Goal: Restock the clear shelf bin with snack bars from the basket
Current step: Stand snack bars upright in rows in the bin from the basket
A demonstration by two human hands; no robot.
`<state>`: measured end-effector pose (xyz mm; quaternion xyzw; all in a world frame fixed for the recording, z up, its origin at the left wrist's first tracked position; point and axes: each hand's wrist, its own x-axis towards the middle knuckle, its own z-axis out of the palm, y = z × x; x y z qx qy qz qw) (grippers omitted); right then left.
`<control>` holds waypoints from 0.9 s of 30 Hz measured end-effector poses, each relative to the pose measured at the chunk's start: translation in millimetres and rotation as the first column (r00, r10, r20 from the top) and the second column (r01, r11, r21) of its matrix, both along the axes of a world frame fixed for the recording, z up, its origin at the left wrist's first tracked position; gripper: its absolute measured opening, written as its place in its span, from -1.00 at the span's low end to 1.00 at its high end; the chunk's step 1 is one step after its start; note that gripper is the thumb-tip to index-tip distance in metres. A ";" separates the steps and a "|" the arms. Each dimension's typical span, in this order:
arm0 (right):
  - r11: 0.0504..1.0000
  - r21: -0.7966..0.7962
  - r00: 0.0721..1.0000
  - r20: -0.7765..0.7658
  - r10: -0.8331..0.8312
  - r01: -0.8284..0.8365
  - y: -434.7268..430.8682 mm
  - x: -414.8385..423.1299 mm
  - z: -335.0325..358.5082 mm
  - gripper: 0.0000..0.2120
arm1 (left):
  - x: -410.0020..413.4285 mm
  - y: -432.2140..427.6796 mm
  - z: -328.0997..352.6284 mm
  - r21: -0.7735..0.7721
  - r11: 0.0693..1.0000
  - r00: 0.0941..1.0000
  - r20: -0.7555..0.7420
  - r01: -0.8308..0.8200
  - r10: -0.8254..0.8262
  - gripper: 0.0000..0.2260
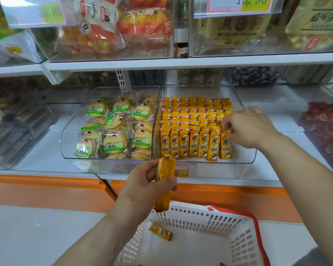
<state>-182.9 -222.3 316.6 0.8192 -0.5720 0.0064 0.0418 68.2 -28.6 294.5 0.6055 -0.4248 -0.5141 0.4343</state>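
Head view: clear shelf bin (246,155) packed with rows of yellow snack bars (192,120), white basket (210,221) below it.
Right hand (248,128) reaches into the bin, fingertips pinching the top of the rightmost front bar (226,146), which stands upright. Left hand (148,189) grips a small bundle of bars (166,167) above the basket's far-left rim. One loose bar (161,231) lies on the basket floor. The neighbouring bin (69,135) holds wrapped round biscuits (114,141).
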 end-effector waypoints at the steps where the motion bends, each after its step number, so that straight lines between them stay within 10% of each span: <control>1: 1.000 -0.002 1.000 -0.002 -0.005 0.005 0.8 -0.2 -0.4 -0.82 | 0.5 0.1 -0.1 0.002 1.000 1.000 0.002 -0.001 0.001 -0.76; 10: 0.989 -0.148 0.995 -0.102 -0.005 -0.010 13.3 1.8 7.1 -0.69 | -5.0 0.2 -0.8 -0.005 1.000 1.000 0.018 -0.016 0.016 -0.74; 13: 0.974 -0.225 0.983 0.176 0.053 -0.012 34.1 -4.8 19.0 -0.71 | -10.8 0.7 1.0 -0.025 0.999 0.999 0.016 -0.045 0.046 -0.74; 17: 0.971 0.093 0.622 0.780 0.066 -0.219 82.3 7.9 24.6 -0.90 | -21.7 2.9 5.8 -0.100 0.993 0.997 0.055 -0.055 0.061 -0.79; 22: 0.776 0.406 0.491 0.859 -0.144 -0.483 125.1 31.2 18.2 -0.79 | -42.4 8.3 12.5 -0.215 0.977 0.954 0.292 0.005 0.059 -0.67; 27: 0.764 0.359 0.438 0.892 -0.112 -0.535 134.1 24.2 23.1 -0.92 | -55.3 18.5 16.4 -0.322 0.944 0.913 0.402 0.071 0.069 -0.69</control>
